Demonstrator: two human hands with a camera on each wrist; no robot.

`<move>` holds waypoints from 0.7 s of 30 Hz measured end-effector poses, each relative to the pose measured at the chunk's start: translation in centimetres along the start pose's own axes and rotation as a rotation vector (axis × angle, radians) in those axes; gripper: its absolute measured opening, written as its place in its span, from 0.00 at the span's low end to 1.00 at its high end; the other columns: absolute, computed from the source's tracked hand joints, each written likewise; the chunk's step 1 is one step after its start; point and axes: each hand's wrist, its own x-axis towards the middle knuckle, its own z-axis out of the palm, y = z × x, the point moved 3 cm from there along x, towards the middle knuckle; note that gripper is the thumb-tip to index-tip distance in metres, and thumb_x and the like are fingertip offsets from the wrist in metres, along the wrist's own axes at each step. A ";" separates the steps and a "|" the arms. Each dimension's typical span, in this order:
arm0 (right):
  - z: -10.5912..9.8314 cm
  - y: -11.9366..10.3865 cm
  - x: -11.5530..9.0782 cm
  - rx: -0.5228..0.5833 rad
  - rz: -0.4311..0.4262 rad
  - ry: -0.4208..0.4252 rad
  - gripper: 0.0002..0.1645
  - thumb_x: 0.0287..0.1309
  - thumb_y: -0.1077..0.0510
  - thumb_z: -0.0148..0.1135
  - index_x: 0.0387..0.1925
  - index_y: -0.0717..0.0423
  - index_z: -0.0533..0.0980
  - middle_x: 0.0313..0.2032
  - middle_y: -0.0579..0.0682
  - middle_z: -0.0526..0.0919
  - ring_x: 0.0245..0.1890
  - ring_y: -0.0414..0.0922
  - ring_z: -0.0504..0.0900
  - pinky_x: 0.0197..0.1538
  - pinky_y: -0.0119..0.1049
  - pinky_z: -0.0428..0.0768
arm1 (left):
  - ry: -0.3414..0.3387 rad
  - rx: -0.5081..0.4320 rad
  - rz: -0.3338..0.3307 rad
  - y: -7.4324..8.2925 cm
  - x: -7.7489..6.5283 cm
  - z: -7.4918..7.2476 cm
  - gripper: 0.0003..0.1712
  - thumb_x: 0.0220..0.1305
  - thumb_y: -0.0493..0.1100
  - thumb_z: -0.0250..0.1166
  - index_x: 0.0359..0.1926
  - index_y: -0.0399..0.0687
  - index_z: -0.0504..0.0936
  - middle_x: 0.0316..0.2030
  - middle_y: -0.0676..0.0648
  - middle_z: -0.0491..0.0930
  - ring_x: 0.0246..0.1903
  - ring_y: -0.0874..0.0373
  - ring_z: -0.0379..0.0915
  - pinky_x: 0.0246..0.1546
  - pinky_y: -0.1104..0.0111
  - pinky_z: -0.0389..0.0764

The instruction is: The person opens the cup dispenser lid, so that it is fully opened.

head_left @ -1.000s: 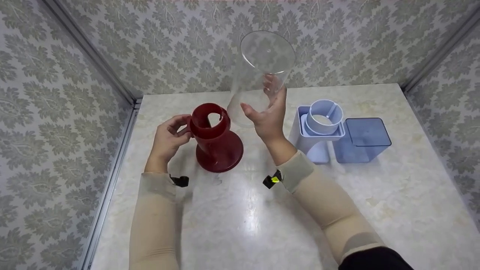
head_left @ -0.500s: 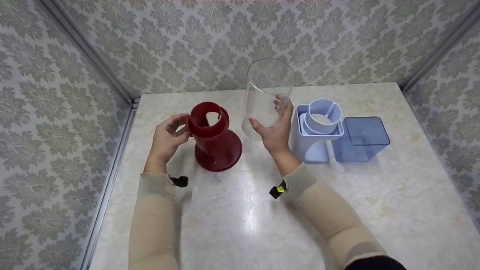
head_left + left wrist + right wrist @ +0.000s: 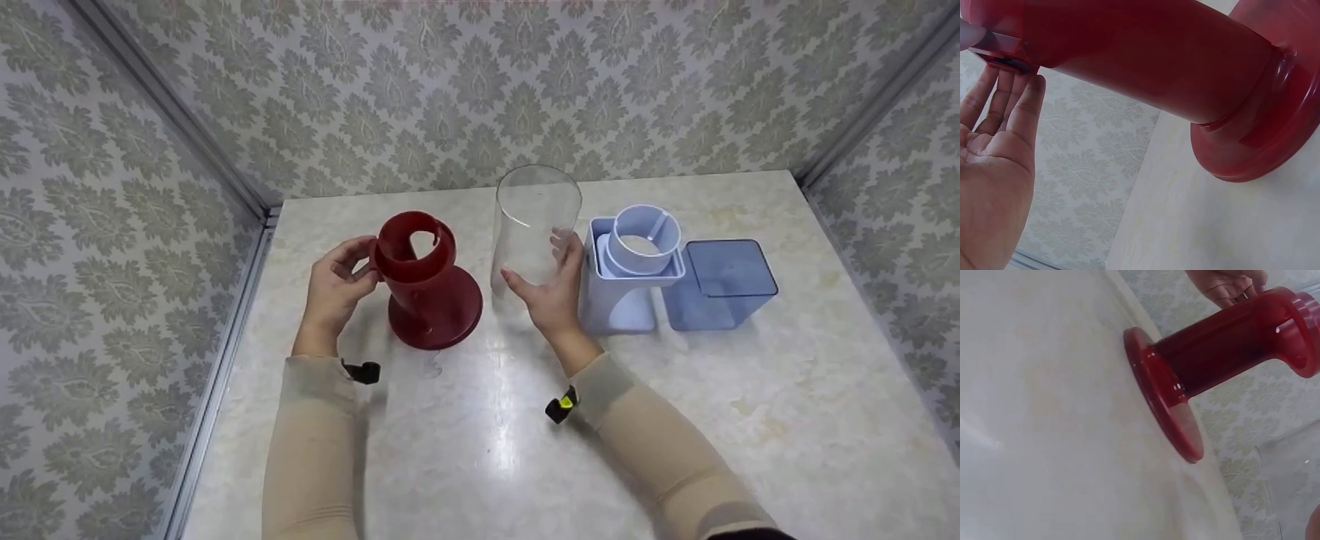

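A red plastic stand (image 3: 429, 307) with a round foot, a hollow column and an open ring top rises from the table. My left hand (image 3: 332, 291) pinches a small tab at the ring's left side; in the left wrist view the thumb lies above that tab (image 3: 1002, 48) and the fingertips below it. To the stand's right, my right hand (image 3: 553, 298) grips a clear cylindrical container (image 3: 517, 247) from its right side, thumb in front. The container is upright with its open rim up, its lower end close to the table. Only its edge (image 3: 1289, 478) shows in the right wrist view.
Just right of my right hand is a pale blue stand (image 3: 626, 307) with a square top and a round collar. Beside it sits a translucent blue square container (image 3: 731, 270). Patterned walls (image 3: 480, 90) enclose the marble-look table (image 3: 465, 435) at the back and sides.
My right hand has brought the clear container down toward the table and slightly to the right, and it is more upright now. My left hand keeps its pinch on the red stand.
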 end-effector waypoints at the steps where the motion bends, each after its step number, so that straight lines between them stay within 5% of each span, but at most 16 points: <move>1: 0.0 0.3 -0.3 -0.002 0.011 -0.008 0.66 0.45 0.64 0.90 0.77 0.72 0.56 0.75 0.76 0.65 0.79 0.71 0.67 0.87 0.68 0.63 | 0.002 0.002 0.000 0.0 -0.1 0.0 0.32 0.62 0.17 0.64 0.67 0.32 0.83 0.55 0.48 0.88 0.57 0.57 0.87 0.54 0.69 0.94; 12: -0.5 2.4 -1.8 -0.070 0.095 -0.059 0.71 0.45 0.62 0.93 0.80 0.70 0.55 0.80 0.71 0.64 0.84 0.67 0.64 0.92 0.58 0.61 | 0.013 -0.036 0.017 0.0 -0.1 -0.1 0.30 0.62 0.18 0.66 0.65 0.33 0.84 0.53 0.47 0.89 0.55 0.57 0.86 0.49 0.69 0.93; 21: -0.5 3.2 -2.0 -0.045 0.123 -0.091 0.70 0.45 0.65 0.91 0.80 0.71 0.54 0.81 0.71 0.64 0.85 0.67 0.62 0.94 0.56 0.57 | 0.030 0.027 0.005 -0.1 0.1 -0.1 0.31 0.63 0.19 0.67 0.67 0.35 0.85 0.55 0.47 0.88 0.58 0.56 0.87 0.55 0.70 0.93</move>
